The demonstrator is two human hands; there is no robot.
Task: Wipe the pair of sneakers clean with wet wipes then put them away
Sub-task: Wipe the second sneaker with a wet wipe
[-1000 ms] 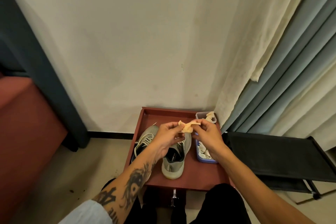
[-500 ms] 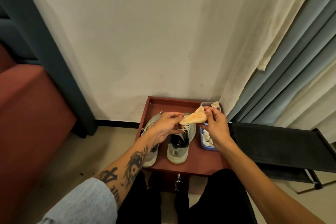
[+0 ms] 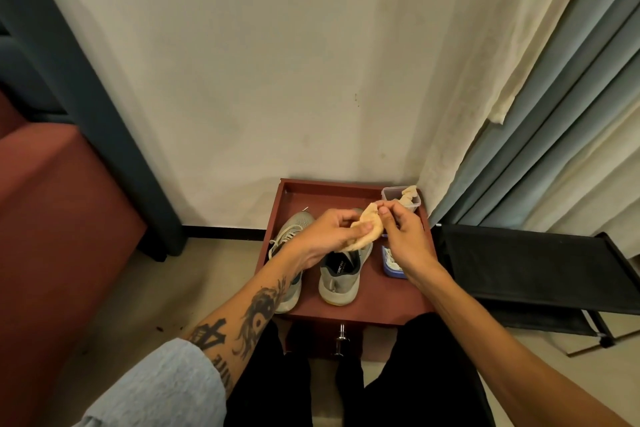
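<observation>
Sneakers (image 3: pixel 337 284), grey, stand side by side on the red-brown stand (image 3: pixel 391 302), toes toward 12 o'clock, filling its 9 o'clock side and centre. Above them, the left hand (image 3: pixel 329 236) grips a crumpled yellowish wet wipe (image 3: pixel 369 229), thumb on top. The right hand (image 3: pixel 405 239) pinches the wipe's 1 o'clock corner. A blue wipe tub (image 3: pixel 393 269) sits at 3 o'clock and a clear container (image 3: pixel 412 206) at 1 o'clock.

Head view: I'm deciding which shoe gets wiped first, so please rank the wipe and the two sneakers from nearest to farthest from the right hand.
1. The wipe, pinched by the right hand itself.
2. The middle sneaker, on the table just left of that hand.
3. The left-edge sneaker, beyond the left hand.
</observation>
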